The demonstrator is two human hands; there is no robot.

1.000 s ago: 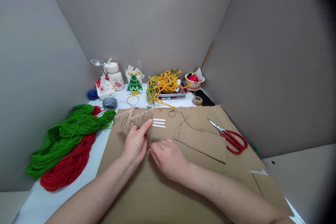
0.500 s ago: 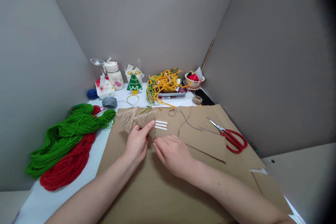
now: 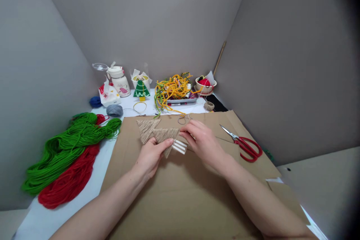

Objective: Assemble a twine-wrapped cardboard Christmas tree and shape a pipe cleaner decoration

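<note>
Left hand (image 3: pixel 150 155), center of frame: thumb flat across the front, fingers curled behind, pinching the twine-wrapped piece (image 3: pixel 165 134) near its striped end. Piece sits mid-frame above the cardboard (image 3: pixel 180 202), two triangular tiers pointing down-left, white-striped tab (image 3: pixel 179 146) sticking out to the right past the thumb. Right hand (image 3: pixel 206 144), just right of center: fingers bunched, thumb and index tips drawn together at the piece's upper right corner; whether a strand is between them is too small to tell. Red-handled scissors (image 3: pixel 249 149) lie right of the right hand, blades slightly apart if at all, tip toward upper left. Green yarn (image 3: pixel 64 150) and red yarn (image 3: pixel 67 180) at left of frame, gray ball (image 3: pixel 114 110) above them, twine ball (image 3: pixel 209 105) upper right of center.
</note>
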